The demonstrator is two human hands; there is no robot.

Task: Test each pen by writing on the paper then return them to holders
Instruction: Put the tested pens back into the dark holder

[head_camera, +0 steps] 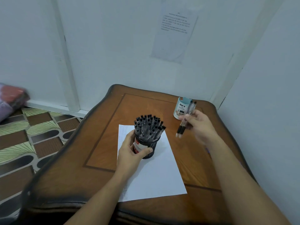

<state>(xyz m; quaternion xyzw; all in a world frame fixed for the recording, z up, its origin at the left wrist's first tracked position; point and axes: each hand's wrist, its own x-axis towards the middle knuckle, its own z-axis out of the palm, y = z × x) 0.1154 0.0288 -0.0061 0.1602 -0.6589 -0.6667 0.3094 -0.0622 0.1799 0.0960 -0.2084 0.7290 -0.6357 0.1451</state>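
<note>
A black mesh holder [148,146] packed with several black-capped pens [149,125] stands tilted on the white paper [155,176]. My left hand [131,151] grips the holder's side. To the right, above the table, my right hand [201,125] holds two clear pens [185,122] with black grips, tips pointing down. A white and teal holder [181,109] marked DIY stands at the table's far right, just behind those two pens.
The brown wooden table [100,127] sits in a corner between white walls. A printed sheet [175,33] hangs on the back wall. Patterned floor tiles [32,135] and a red and purple bundle [11,99] lie to the left.
</note>
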